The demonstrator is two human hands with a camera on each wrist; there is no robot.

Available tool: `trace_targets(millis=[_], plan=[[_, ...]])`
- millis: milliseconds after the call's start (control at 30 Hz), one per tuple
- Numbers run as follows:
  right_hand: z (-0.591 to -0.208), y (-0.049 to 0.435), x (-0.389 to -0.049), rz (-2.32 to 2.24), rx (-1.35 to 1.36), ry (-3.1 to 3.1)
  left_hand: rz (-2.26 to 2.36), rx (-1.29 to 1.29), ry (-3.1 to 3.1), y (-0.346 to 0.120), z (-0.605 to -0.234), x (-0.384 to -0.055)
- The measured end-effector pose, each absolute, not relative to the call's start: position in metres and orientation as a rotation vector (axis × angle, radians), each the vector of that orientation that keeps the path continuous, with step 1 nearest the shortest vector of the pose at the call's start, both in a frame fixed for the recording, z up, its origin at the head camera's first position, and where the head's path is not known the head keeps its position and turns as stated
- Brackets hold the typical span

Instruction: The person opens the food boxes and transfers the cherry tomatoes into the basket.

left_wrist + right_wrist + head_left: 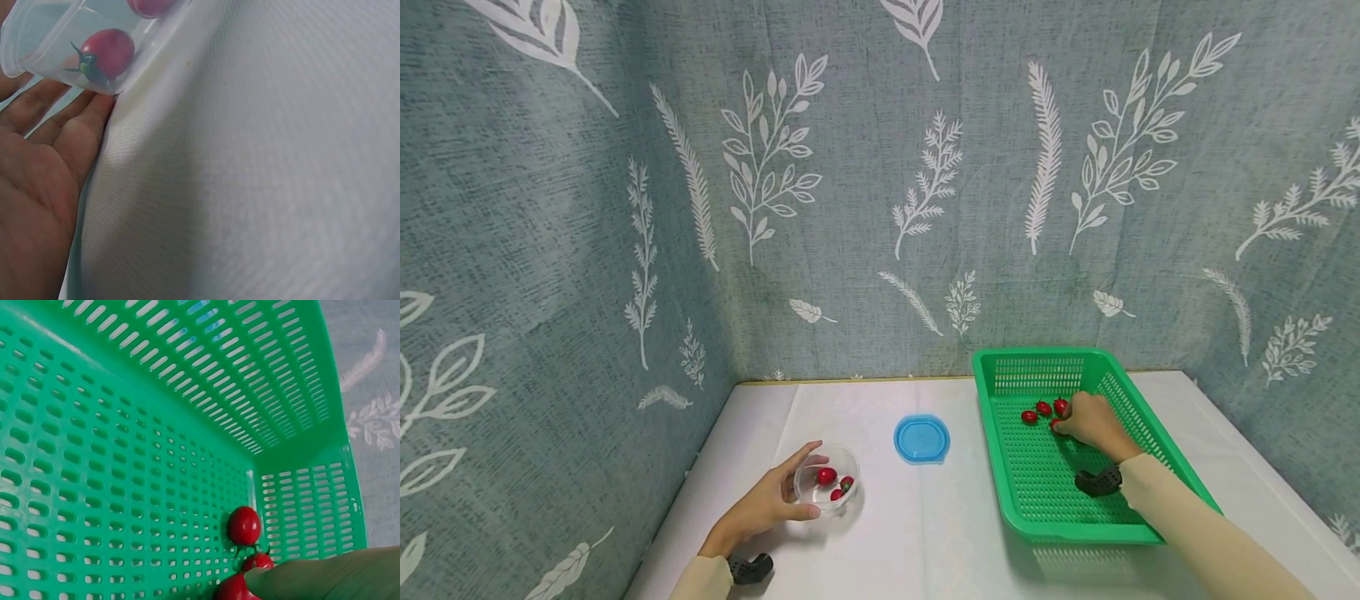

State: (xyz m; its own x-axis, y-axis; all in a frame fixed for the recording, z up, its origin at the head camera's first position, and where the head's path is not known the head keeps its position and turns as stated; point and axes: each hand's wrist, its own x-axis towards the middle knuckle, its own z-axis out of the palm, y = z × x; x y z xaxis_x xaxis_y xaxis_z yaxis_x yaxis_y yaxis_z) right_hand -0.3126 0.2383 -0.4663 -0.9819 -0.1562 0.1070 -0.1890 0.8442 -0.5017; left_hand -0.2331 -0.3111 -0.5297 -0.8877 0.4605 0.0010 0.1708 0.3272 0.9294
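My left hand holds a clear plastic cup on the table, thumb on the near side and fingers round the far side. Inside the cup lie several cherry tomatoes; one with a green stem shows through the wall in the left wrist view. Over at the right, my right hand reaches into a green basket and pinches a cherry tomato, partly hidden by the fingers. More loose tomatoes lie beside the fingertips on the basket floor.
A blue plastic lid lies flat on the white tablecloth between the cup and the basket. Behind the table hangs a grey-blue curtain with white leaf prints, which also runs along the left side.
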Motion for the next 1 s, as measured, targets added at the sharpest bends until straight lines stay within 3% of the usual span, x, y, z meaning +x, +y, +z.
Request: trace_targets(millis=[400,1000], plan=[[-0.45,0.226,-0.306,0.907,0.307,-2.91,1.586,0.604,2.332,-0.312,-0.533,-0.234],[-0.418,0.16,-0.295,1.225,0.545,-2.769,1.564,0.565,2.354,-0.31,-0.529,-0.233]])
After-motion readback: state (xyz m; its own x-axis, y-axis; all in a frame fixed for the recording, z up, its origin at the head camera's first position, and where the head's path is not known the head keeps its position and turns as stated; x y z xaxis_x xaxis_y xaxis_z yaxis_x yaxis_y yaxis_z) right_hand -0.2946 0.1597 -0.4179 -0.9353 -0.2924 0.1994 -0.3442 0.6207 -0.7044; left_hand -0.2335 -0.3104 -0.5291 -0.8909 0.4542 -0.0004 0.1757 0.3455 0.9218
